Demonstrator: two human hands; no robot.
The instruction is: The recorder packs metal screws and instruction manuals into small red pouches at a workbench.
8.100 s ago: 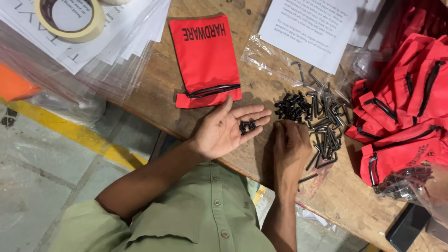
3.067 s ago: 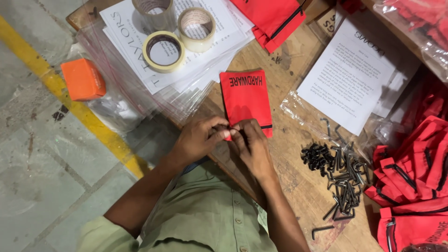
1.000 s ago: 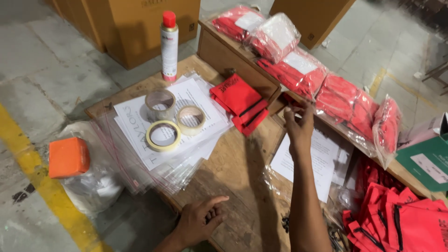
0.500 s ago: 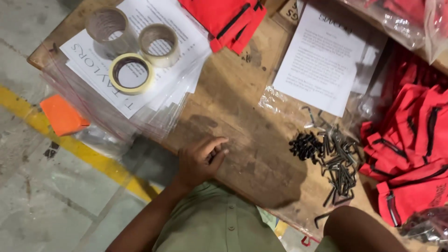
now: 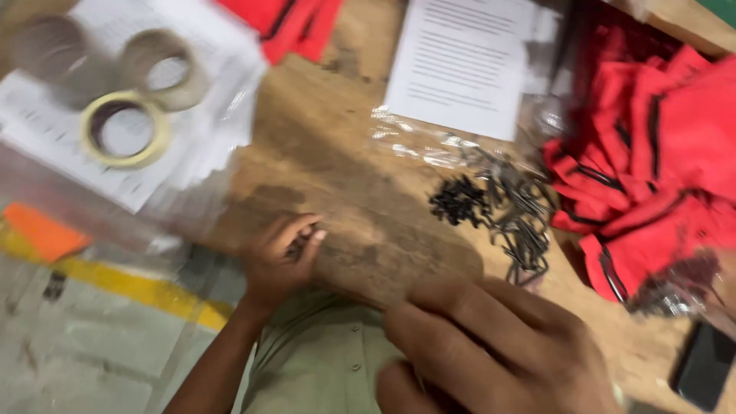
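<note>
We see the left hand (image 5: pixel 280 257) resting loosely curled and empty on the worn wooden table (image 5: pixel 345 176). The right hand (image 5: pixel 491 349), blurred and close to the camera, shows spread fingers; its hold we cannot tell. The pile of small black metal screws (image 5: pixel 494 215) lies just beyond it, beside the red fabric pouches (image 5: pixel 652 169).

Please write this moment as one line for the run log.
left hand: rests at wooden table edge, empty | right hand: close to camera, blurred | black screws: piled, untouched | red pouches: heaped beside
</note>
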